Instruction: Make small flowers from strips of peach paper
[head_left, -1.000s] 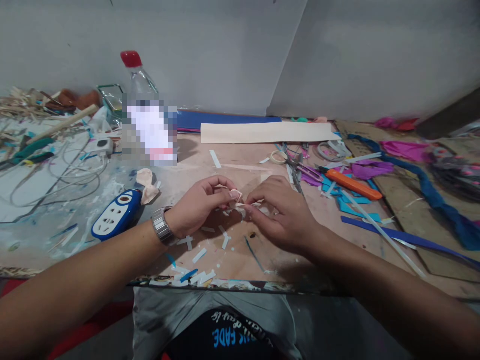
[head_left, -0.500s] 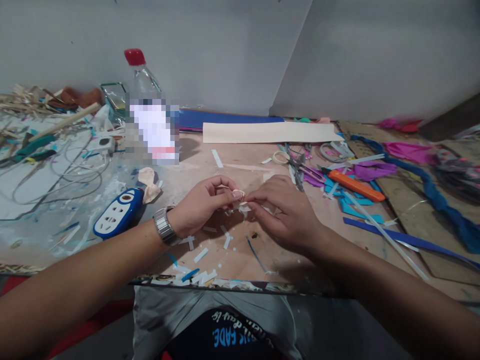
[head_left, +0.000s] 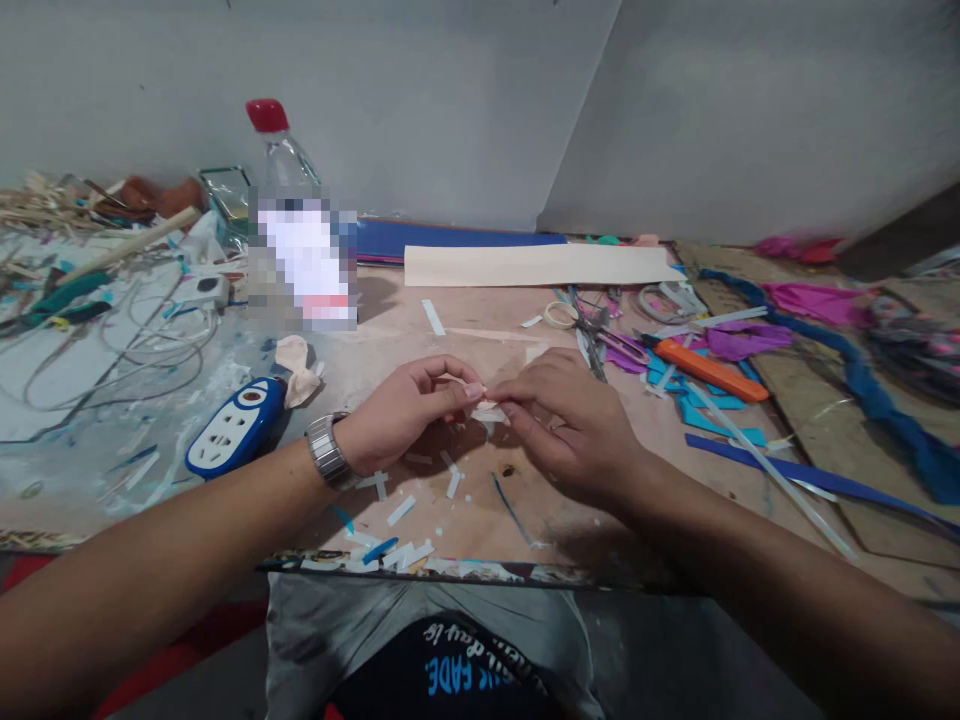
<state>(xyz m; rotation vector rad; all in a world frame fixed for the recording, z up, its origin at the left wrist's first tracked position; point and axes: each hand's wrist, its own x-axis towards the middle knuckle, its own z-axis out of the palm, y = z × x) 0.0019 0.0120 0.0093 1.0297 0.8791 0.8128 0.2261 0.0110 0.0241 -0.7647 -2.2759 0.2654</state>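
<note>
Between the two sets of fingertips, just above the middle of the tabletop [head_left: 367, 355], a small peach-coloured scrap [head_left: 489, 405] is being held, mostly hidden by the fingers. The left hand [head_left: 401, 412] is pinching it with thumb and forefinger, and the right hand [head_left: 574, 415] is pinching it from the opposite side, so both hands are clamped on it and almost touching each other. Since the grip is resting on so little material, the scrap could tear or crease if the two hands are pulling unevenly, or it could slip out if one pinch is loosening. Below, many white strips [head_left: 401, 510] are lying loose; a dropped scrap could become lost among them, because they are similarly pale and small. To the right, the pink-handled scissors [head_left: 619, 343] and the orange utility knife [head_left: 709, 370] are lying near the right hand; I cannot tell whether the knife's blade is exposed, but a careless reach could be bringing skin against an edge. To the left, the power strip [head_left: 235, 428] is lying near the metal wristwatch [head_left: 326, 452], and a wide movement of this wrist could be knocking it aside.
</note>
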